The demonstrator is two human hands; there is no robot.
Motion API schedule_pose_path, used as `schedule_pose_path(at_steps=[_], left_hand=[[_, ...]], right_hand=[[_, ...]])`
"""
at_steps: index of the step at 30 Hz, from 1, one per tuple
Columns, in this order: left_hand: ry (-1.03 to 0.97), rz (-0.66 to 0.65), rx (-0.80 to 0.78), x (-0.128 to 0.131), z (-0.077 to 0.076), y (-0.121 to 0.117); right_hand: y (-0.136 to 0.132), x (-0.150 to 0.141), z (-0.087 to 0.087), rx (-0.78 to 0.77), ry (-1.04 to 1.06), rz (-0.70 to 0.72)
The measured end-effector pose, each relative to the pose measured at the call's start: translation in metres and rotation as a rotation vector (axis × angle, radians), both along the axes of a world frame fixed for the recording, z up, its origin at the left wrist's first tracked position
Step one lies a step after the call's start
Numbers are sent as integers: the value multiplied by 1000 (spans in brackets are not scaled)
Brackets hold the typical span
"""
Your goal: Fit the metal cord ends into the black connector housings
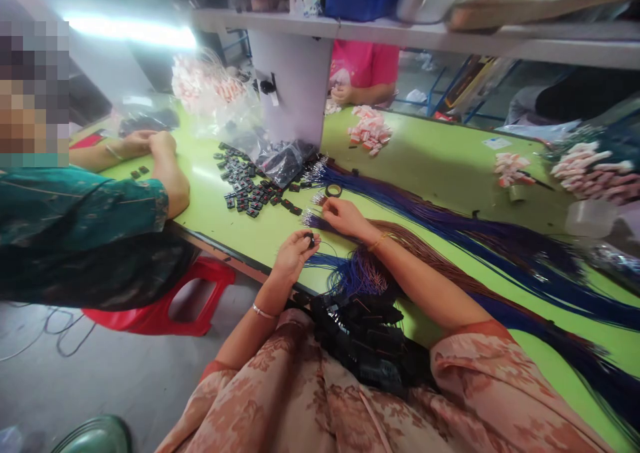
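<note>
My left hand (pixel 291 256) is closed on a small black connector housing (pixel 309 240) near the table's front edge, and a thin wire runs out of it to the right. Just beyond, my right hand (pixel 345 218) reaches over the metal-tipped ends of a bundle of brown wires (pixel 410 240), thumb and forefinger pinched together. What those fingertips hold, if anything, is too small to make out. Loose black connector housings (pixel 250 190) lie scattered left of my hands. A mass of black housings with blue and brown wires (pixel 370 333) hangs at my lap.
A dark tape roll (pixel 333 190) lies beyond my right hand. Blue wire bundles (pixel 450 220) stretch across the green table (pixel 425 146). On the left, a co-worker's forearms (pixel 170 166) rest there beside a red stool (pixel 200 300). A shelf (pixel 450 43) overhangs the back.
</note>
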State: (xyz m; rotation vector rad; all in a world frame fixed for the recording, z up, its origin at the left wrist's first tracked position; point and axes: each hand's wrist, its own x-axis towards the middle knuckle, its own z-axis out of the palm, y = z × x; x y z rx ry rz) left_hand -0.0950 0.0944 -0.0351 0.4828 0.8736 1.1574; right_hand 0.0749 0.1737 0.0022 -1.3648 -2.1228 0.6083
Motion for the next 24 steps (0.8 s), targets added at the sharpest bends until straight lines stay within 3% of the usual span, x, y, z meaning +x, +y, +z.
schedule_pose_path(at_steps=[4, 8, 11, 17, 24], left_hand=[[-19, -14, 12, -1, -1, -1], [-38, -17, 25, -1, -1, -3], [-57, -17, 35, -1, -1, -3], [-89, -13, 32, -1, -2, -2], [-67, -34, 17, -3, -4, -1]], right_hand=[[-6, -21, 12, -23, 238, 84], [-19, -25, 17, -82, 291, 83], [-32, -18, 14, -85, 266, 67], [-54, -8, 0, 65, 126, 92], [-61, -8, -8, 175, 6, 163]])
